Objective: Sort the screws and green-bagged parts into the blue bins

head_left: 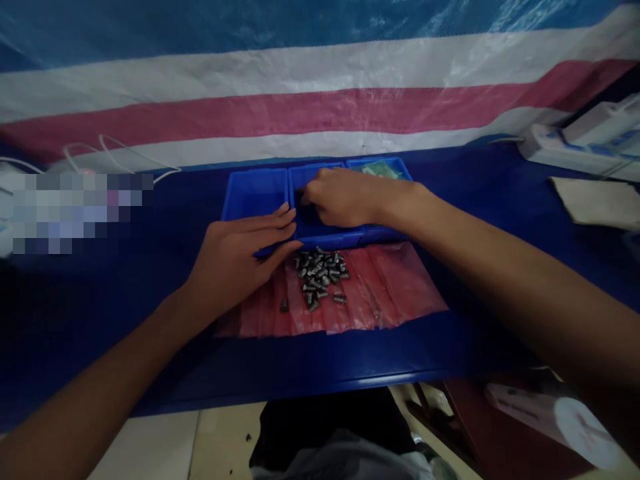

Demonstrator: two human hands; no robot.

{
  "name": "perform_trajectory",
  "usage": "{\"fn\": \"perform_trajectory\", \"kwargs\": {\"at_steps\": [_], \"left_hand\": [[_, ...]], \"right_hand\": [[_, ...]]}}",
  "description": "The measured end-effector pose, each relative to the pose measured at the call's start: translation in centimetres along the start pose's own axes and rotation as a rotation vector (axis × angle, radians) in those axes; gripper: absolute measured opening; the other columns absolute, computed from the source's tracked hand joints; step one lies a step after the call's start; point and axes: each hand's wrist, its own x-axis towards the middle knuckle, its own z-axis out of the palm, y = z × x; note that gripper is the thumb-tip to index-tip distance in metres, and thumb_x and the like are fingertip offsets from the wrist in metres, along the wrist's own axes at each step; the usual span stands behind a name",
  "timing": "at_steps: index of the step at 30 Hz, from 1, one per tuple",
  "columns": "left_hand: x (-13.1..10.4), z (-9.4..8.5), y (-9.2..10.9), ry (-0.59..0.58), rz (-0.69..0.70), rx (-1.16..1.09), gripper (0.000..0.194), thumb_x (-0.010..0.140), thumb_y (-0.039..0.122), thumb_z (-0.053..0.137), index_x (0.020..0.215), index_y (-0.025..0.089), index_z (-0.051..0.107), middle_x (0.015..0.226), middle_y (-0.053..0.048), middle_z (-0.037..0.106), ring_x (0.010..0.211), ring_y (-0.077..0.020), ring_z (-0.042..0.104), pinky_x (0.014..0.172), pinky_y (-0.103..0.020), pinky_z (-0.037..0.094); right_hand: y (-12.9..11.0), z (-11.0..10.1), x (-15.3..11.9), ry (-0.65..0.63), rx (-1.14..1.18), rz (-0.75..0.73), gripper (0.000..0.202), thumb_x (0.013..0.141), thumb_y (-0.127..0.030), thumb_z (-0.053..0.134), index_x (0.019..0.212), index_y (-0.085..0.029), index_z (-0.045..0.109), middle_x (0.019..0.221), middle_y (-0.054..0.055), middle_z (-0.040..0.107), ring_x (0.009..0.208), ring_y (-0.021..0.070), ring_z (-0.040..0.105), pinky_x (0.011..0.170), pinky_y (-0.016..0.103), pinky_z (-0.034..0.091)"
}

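My left hand (245, 253) rests over the front edge of the left blue bin (257, 190), its fingers stretched out toward the middle bin. Inside the middle blue bin (327, 239) my right hand (343, 197) reaches down with curled fingers; whatever its fingertips hold, if anything, is hidden. Small metal screws (320, 273) lie in a pile on red plastic bags (390, 287) in front of the bins. The right blue bin (404, 167) contains green and white packets (381, 170).
A blue table (240, 377) carries the bins. Striped sheeting (320, 110) hangs behind. White cables (120, 160) lie at the back left. A white device (565, 150) and a beige cloth or paper (595, 200) are at the right.
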Motion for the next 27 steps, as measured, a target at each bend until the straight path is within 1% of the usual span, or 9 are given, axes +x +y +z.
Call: {"fn": "perform_trajectory", "kwargs": {"at_steps": [4,9,14,16,18,20,21,23,27], "left_hand": [[0.0,-0.1,0.0,0.000,-0.007,-0.001,0.014,0.102,0.029,0.073,0.114,0.034,0.079,0.127,0.003,0.077,0.112,-0.0216,0.079,0.103,-0.035,0.069],[0.0,0.0,-0.3,0.035,0.069,0.015,0.015,0.101,0.026,0.074,0.114,0.029,0.080,0.124,0.001,0.080,0.110,-0.0209,0.079,0.103,-0.030,0.067],[-0.1,0.3,-0.4,0.064,0.111,0.017,0.012,0.101,0.026,0.074,0.109,0.020,0.080,0.119,-0.006,0.081,0.111,-0.0212,0.079,0.103,-0.028,0.066],[0.0,0.3,-0.3,0.056,0.107,0.024,0.011,0.101,0.025,0.074,0.108,0.019,0.080,0.119,-0.007,0.081,0.111,-0.0219,0.079,0.103,-0.030,0.067],[0.0,0.2,-0.2,0.043,0.111,0.047,0.010,0.102,0.025,0.072,0.107,0.020,0.079,0.119,-0.007,0.081,0.112,-0.0228,0.079,0.102,-0.034,0.068],[0.2,0.1,-0.1,0.032,0.130,0.071,0.011,0.103,0.026,0.071,0.106,0.019,0.079,0.118,-0.007,0.082,0.112,-0.0235,0.079,0.101,-0.036,0.069],[0.2,0.0,0.0,0.028,0.138,0.083,0.011,0.104,0.026,0.070,0.106,0.019,0.078,0.117,-0.008,0.082,0.112,-0.0237,0.079,0.100,-0.036,0.069],[0.2,-0.2,0.1,0.014,0.134,0.096,0.012,0.104,0.026,0.070,0.107,0.018,0.078,0.118,-0.009,0.082,0.113,-0.0242,0.079,0.101,-0.037,0.069],[0.0,-0.3,0.0,-0.042,0.081,0.103,0.020,0.105,0.028,0.068,0.121,0.018,0.076,0.134,-0.012,0.076,0.132,-0.0284,0.070,0.110,-0.043,0.064]], "right_hand": [[-0.4,-0.8,-0.2,-0.032,-0.089,0.036,0.036,0.096,-0.005,0.050,0.117,-0.013,0.078,0.112,0.018,0.078,0.099,0.0304,0.074,0.079,0.038,0.049],[-0.8,-1.4,-1.2,-0.004,-0.236,0.042,0.029,0.092,-0.006,0.056,0.108,-0.013,0.080,0.098,0.017,0.079,0.094,0.0313,0.073,0.079,0.038,0.048],[-1.5,-0.7,-2.3,-0.036,0.058,-0.139,0.031,0.096,-0.011,0.052,0.102,-0.020,0.081,0.093,0.006,0.081,0.075,0.0189,0.066,0.069,0.032,0.040],[-1.3,0.1,-3.0,0.069,0.189,-0.203,0.031,0.102,-0.018,0.048,0.105,-0.018,0.079,0.092,0.005,0.080,0.071,0.0164,0.063,0.069,0.031,0.040],[-0.7,1.1,-4.2,0.311,0.261,-0.236,0.031,0.104,-0.024,0.047,0.108,-0.016,0.077,0.096,0.007,0.079,0.078,0.0178,0.066,0.073,0.032,0.043],[0.2,2.4,-5.7,0.589,0.150,-0.213,0.030,0.104,-0.026,0.049,0.111,-0.016,0.076,0.103,0.009,0.078,0.092,0.0228,0.069,0.082,0.035,0.047],[0.7,3.0,-6.5,0.663,0.031,-0.205,0.030,0.105,-0.029,0.051,0.109,-0.016,0.077,0.100,0.010,0.077,0.091,0.0245,0.069,0.081,0.037,0.048],[1.6,3.9,-7.9,0.733,-0.128,-0.188,0.030,0.106,-0.033,0.053,0.107,-0.015,0.078,0.099,0.011,0.075,0.078,0.0216,0.066,0.071,0.035,0.048],[2.1,4.9,-9.0,0.699,-0.026,-0.279,0.032,0.107,-0.040,0.061,0.113,-0.014,0.078,0.109,0.013,0.072,0.078,0.0180,0.068,0.068,0.031,0.055]]}}
